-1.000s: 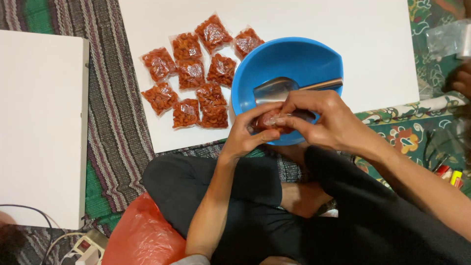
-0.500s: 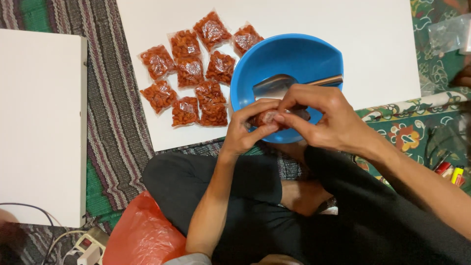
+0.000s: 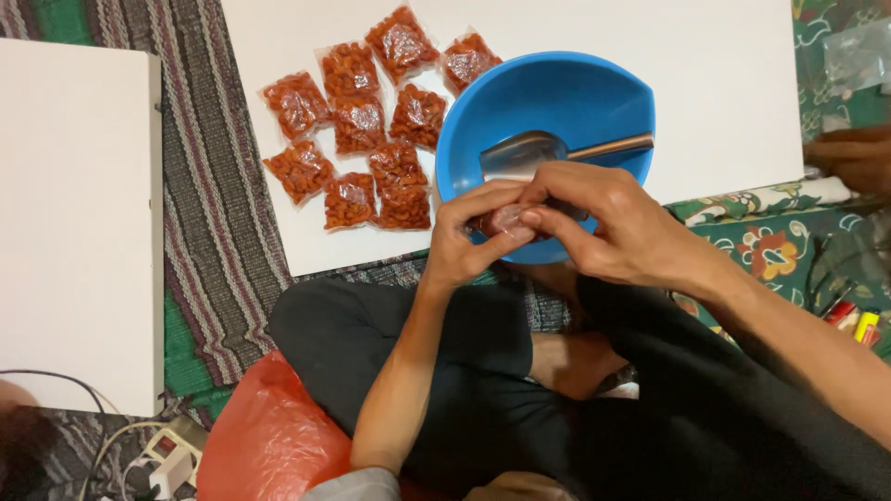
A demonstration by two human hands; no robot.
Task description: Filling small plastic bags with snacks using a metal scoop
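Both hands meet over the near rim of a blue bowl (image 3: 557, 97), pinching one small clear packet (image 3: 506, 221) of orange-red snacks between them. The left hand (image 3: 469, 246) closes on the packet from below, with thumb and fingers curled around its end; the right hand (image 3: 608, 223) grips it from above, fingertips pressed onto its top edge.

The bowl sits on a white board (image 3: 705, 74) laid on the floor, close to the board's near edge, and a metal scoop (image 3: 534, 153) lies inside it with the handle pointing right. Ten filled packets (image 3: 367, 130) lie flat in a cluster on the board just left of the bowl. A red plastic bag (image 3: 269, 431) rests beside the person's left knee.
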